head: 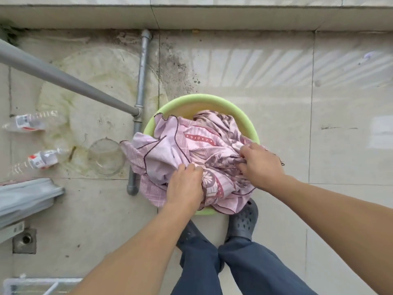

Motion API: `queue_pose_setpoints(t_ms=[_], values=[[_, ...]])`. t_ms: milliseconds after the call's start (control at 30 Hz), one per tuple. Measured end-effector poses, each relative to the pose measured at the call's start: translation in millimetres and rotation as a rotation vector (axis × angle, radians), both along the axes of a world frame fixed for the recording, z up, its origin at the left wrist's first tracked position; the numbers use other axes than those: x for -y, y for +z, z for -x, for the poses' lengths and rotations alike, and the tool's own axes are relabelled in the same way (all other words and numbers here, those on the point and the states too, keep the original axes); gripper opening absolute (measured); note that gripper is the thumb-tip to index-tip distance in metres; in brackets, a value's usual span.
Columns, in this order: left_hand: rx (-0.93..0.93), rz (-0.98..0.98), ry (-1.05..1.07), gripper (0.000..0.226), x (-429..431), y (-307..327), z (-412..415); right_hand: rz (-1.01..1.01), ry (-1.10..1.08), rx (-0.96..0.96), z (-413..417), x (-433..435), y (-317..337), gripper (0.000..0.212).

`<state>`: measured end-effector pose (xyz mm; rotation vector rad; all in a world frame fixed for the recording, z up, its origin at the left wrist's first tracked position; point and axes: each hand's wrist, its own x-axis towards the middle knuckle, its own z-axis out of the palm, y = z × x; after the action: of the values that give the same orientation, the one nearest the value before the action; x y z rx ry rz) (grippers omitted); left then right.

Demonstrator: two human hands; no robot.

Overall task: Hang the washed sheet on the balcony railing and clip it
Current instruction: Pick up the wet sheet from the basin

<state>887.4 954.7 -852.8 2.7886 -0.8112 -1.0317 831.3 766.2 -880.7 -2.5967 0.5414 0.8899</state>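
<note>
On the balcony floor point(276, 145), beside the post of a grey rail point(63, 79) running off up-left, a green basin point(191, 98) holds the washed sheet point(180, 145) in a heap. One dark-hemmed corner spills over the rim toward the rail. The left hand point(186, 186) has its grip bunched on a near fold, and the right hand point(261, 165) clutches cloth at the right. The bundled sheet shows no long axis. The rail lies leftward, nearer the left hand, so the lift likely swings that way.
</note>
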Motion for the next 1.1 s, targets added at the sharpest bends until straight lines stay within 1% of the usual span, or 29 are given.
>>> queue_pose_setpoints(t_ms=[100,233,367,433,500,533,600,633,667,733,867,933,1000,1100], values=[[-0.035,0.040,0.134,0.016,-22.9,43.6,0.2,-0.026,-0.050,0.087,5.7,-8.6,46.4,0.018],[-0.063,0.173,0.219,0.025,-54.1,112.5,3.0,-0.058,-0.132,0.193,7.1,-15.3,128.7,0.019],[0.047,0.241,0.324,0.023,-71.0,198.9,16.1,-0.104,-0.245,0.297,12.5,-22.2,217.2,0.019],[0.106,0.291,0.381,0.021,-75.5,240.3,21.3,-0.109,-0.266,0.338,15.2,-27.3,262.0,0.020],[0.127,0.332,0.416,0.022,-80.6,278.8,25.0,-0.105,-0.281,0.384,19.1,-33.8,308.3,0.020],[0.143,0.348,0.416,0.026,-83.1,298.2,26.8,-0.103,-0.297,0.417,22.6,-37.4,331.0,0.020],[0.197,0.388,0.367,0.043,-89.8,336.9,30.3,-0.090,-0.344,0.478,32.4,-46.2,375.3,0.021],[0.228,0.420,0.319,0.049,-94.3,356.9,32.3,-0.075,-0.369,0.502,38.0,-51.5,396.5,0.022],[0.261,0.460,0.271,0.049,-99.8,376.9,34.5,-0.057,-0.393,0.526,43.8,-57.4,418.6,0.023],[0.310,0.498,0.229,0.042,-112.2,421.9,39.7,-0.026,-0.438,0.576,57.3,-70.1,464.7,0.024],[0.388,0.578,0.153,0.034,-141.2,518.7,51.2,0.009,-0.472,0.702,83.6,-96.2,564.1,0.023],[0.476,0.618,0.111,0.028,-150.9,571.4,51.8,0.012,-0.478,0.767,89.4,-103.7,617.1,0.023],[0.577,0.666,0.080,0.028,-158.1,626.5,49.6,0.008,-0.479,0.842,92.4,-105.1,671.9,0.024],[0.692,0.770,0.071,0.023,-164.7,707.3,44.9,-0.068,-0.570,0.917,93.2,-101.3,753.7,0.025]])
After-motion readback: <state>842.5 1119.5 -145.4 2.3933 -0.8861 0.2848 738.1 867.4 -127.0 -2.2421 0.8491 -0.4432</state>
